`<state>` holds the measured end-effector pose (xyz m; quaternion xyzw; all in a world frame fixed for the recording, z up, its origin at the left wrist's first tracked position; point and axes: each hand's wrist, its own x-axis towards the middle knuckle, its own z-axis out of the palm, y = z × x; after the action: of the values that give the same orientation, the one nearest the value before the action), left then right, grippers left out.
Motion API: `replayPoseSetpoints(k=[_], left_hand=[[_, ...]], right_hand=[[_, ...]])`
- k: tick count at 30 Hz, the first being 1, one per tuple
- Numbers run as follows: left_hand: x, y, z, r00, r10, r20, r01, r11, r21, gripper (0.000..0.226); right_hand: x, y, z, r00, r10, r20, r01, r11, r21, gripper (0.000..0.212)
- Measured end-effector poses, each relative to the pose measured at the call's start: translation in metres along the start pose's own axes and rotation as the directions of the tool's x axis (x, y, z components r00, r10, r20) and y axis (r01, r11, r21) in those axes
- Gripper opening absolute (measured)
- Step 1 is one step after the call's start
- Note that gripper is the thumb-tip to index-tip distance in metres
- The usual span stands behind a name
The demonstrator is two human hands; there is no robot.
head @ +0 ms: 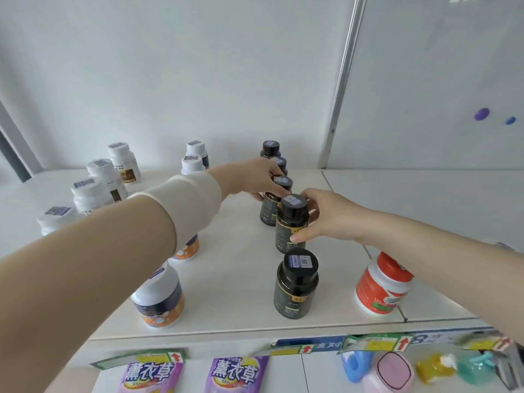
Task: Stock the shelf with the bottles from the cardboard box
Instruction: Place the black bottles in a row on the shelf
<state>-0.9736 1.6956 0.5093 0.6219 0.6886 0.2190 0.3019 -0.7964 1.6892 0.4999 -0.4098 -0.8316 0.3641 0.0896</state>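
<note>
Two purple soft packs point(154, 374) with big white letters hang lowest in view, just under the front edge of the shelf point(235, 282). Beside them sit a blue jug point(355, 364), a round pink tub point(392, 373) and a yellow squirt bottle point(433, 365). Paper price tags point(374, 343) with red arrows stick along the shelf edge.

The shelf top is smooth, flat and white. A row of dark bottles runs down the middle, from the back wall toward the front. They are round and shiny, with black screw lids and small square stickers on top. The front dark bottle point(295, 285) stands alone and upright, and no hand touches it.

The right hand point(326, 217) is wrapped around the next dark bottle point(292, 222), thumb on the label in front and fingers curled round its far side. This bottle stands upright on the shelf.

The left hand point(255, 177) reaches farther back, with a cream sleeve point(187, 199) on its forearm. Its grip is closed round a third dark bottle point(272, 202), just behind the right hand's one.

White round bottles point(93, 191) with white lids stand in a row on the left. A fat white and orange tub point(160, 299) stands near the front, and a red and white tub point(381, 287) stands at the right.
</note>
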Motion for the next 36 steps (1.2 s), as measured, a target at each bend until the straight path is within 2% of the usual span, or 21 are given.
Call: replayPoseSetpoints(k=[2,10,16,19,23,26,31,33,36], left_hand=[[0.002,-0.003,0.002,1.000,-0.003,-0.003,0.003,1.000,-0.027,0.016],[0.009,-0.005,0.002,1.000,-0.004,0.009,0.004,0.998,-0.062,0.023],[0.005,-0.003,0.001,0.999,-0.011,0.030,0.013,0.999,-0.050,0.022],[0.002,-0.002,0.002,0.999,-0.008,0.033,0.009,1.000,-0.024,0.030],[-0.008,0.006,0.001,1.000,-0.004,0.003,0.003,1.000,0.029,0.053],[-0.022,0.017,-0.012,0.999,0.009,-0.040,-0.004,0.990,0.143,0.059],[-0.070,0.039,-0.038,0.988,0.019,-0.155,0.044,0.918,0.394,0.054],[-0.097,0.044,-0.041,0.977,0.025,-0.212,0.092,0.847,0.524,0.053],[-0.143,0.049,-0.037,0.944,0.066,-0.324,0.210,0.639,0.741,0.048]], right_hand=[[0.001,0.003,0.001,1.000,-0.001,0.016,0.001,1.000,-0.015,0.053],[0.010,0.003,0.004,0.998,-0.007,0.055,0.007,1.000,0.004,0.054],[0.010,0.001,0.011,0.998,-0.015,0.069,0.018,0.999,-0.044,0.064],[0.009,0.000,0.013,0.998,-0.018,0.059,0.023,0.997,-0.076,0.068],[0.007,-0.002,0.012,0.997,0.029,0.067,-0.025,0.998,-0.056,0.069],[-0.001,-0.007,-0.001,0.995,0.061,0.079,-0.057,0.997,-0.049,0.072],[-0.029,-0.031,-0.030,0.990,0.105,0.090,-0.087,0.979,-0.186,0.078],[-0.043,-0.046,-0.032,0.997,0.069,0.026,-0.058,0.952,-0.302,0.077],[-0.065,-0.065,-0.018,0.992,-0.061,-0.109,-0.003,0.863,-0.504,0.063]])
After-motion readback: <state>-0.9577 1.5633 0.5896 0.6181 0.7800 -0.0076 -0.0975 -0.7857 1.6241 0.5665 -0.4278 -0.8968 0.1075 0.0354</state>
